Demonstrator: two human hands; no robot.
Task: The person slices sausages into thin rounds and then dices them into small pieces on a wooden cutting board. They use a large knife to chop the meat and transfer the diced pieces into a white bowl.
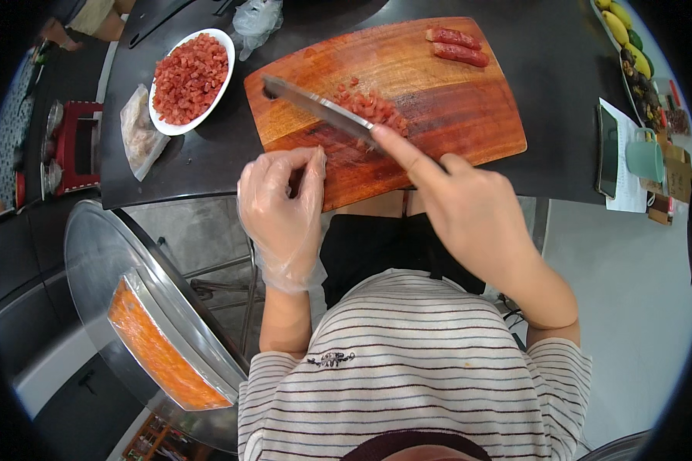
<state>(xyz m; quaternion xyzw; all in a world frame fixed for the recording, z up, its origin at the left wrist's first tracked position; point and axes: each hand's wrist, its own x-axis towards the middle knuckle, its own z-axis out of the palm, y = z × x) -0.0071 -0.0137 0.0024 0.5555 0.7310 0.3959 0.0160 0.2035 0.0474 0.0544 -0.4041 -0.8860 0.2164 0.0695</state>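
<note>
My right hand [467, 201], bare, grips a kitchen knife [323, 109] with the forefinger laid along the top of the blade. The blade slants to the upper left above a wooden cutting board [438, 98]. Diced red sausage [375, 106] lies in a small heap just beyond the blade. In a clear plastic glove, my left hand [282, 201] rests at the near left edge of the board. Its thumb and forefinger meet at the tips, and I see nothing between them. Two whole red sausages [458, 46] lie at the far right of the board.
Left of the board stand a white oval bowl [193, 80] heaped with diced sausage, a plastic bag [138, 132] and a crumpled bag [258, 23]. Lower left, a wrapped orange food tray [161, 346] sits on a round metal surface. At right are a phone [608, 152] and a green mug [646, 158].
</note>
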